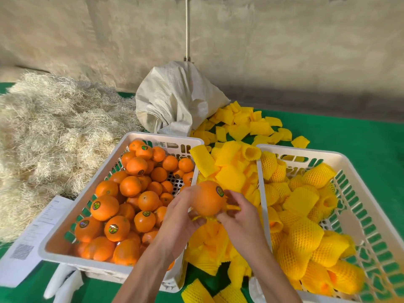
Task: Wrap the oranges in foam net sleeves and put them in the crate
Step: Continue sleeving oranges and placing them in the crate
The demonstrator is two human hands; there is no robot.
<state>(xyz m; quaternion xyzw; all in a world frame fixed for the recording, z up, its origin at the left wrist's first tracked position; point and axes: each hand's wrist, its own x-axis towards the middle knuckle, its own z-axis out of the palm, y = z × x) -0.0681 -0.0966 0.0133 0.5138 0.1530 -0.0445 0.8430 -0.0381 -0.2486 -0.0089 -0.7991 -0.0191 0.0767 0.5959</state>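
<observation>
Between the two crates my left hand (182,209) and right hand (237,212) grip one orange (208,197), its sleeve (231,207) barely started, while wrapped fruit half-fills the right crate (371,217) and the left crate (72,217) holds many bare.

Both hands, left (182,213) and right (239,212), curl inward, fingertips facing.

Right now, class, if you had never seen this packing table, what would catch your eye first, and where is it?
First, the bare orange held up at the centre by the left hand and right hand, with a yellow sleeve at its underside. Then the left crate heaped with unwrapped oranges, and the right crate filling with yellow-netted ones, loose foam sleeves piled between them.
</observation>
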